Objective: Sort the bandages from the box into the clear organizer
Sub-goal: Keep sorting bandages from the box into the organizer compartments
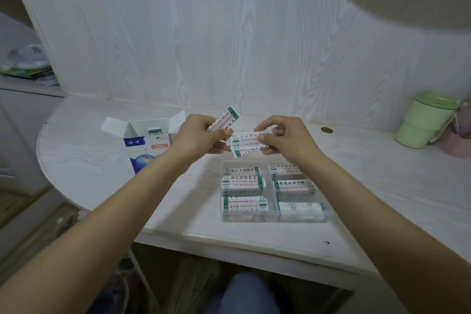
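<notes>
Above the far edge of the clear organizer (328,211), both hands hold white wrapped bandages with green ends. My left hand (197,136) pinches one bandage (227,118) that tilts up and to the right. My right hand (285,137) pinches a small fan of bandages (244,141) lying level between the two hands. The organizer sits on the white desk and its compartments hold stacks of bandages (243,182). To the left stands the open bandage box (146,144), white and blue, with more bandages (154,131) showing inside.
A pale green cup (424,122) stands at the back right beside a pink object (456,140). A small brass-coloured disc (326,130) lies on the desk (84,155) behind my right hand. The white wall runs close behind. A shelf (28,84) with clutter is at far left.
</notes>
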A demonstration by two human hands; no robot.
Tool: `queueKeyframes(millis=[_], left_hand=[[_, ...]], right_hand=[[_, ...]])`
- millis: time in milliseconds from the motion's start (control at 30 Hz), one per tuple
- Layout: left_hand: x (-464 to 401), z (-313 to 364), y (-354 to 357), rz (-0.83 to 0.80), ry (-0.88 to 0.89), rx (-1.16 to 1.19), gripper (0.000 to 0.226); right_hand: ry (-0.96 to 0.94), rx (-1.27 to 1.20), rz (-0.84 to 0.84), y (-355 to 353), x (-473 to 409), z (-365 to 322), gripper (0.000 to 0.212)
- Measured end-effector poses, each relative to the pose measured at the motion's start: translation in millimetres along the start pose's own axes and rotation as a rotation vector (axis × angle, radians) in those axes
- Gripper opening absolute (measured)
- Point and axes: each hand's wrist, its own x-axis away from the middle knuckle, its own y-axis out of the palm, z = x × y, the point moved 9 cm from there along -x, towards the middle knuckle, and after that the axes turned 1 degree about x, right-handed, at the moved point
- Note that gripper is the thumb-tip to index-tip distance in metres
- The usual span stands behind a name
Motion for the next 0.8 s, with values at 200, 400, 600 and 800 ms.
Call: queueKeyframes(millis=[200,400,600,800], left_hand=[[-15,-18,-1,0.034,0.080,-0.319,0.007],[-18,-31,23,-0.110,0.144,-0.540,0.017],[-21,-30,24,-0.123,0.152,-0.607,0.014],[-21,-25,22,-0.097,0.181,-0.645,0.014]], right_hand=[[0.219,0.026,-0.040,13,-14,38,0.006],[0.240,0.251,-0.125,35,-15,47,0.006],[0.148,0.485,-0.209,42,-20,39,0.009],[0.117,0.665,-0.221,46,-21,33,0.011]])
